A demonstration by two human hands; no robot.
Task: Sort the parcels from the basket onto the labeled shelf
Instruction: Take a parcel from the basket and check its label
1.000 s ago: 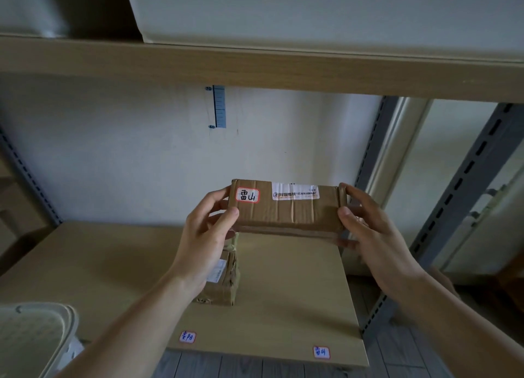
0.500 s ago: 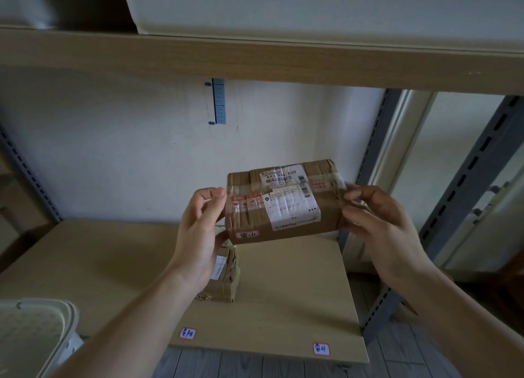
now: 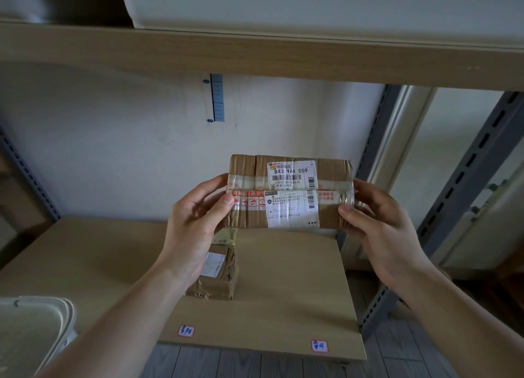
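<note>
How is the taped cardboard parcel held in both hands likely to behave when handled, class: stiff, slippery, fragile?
The parcel probably stays stiff: held only at its ends by the left hand and right hand, it shows no sag. Its glossy tape may feel slippery. The red printed tape hints at fragile contents.
</note>
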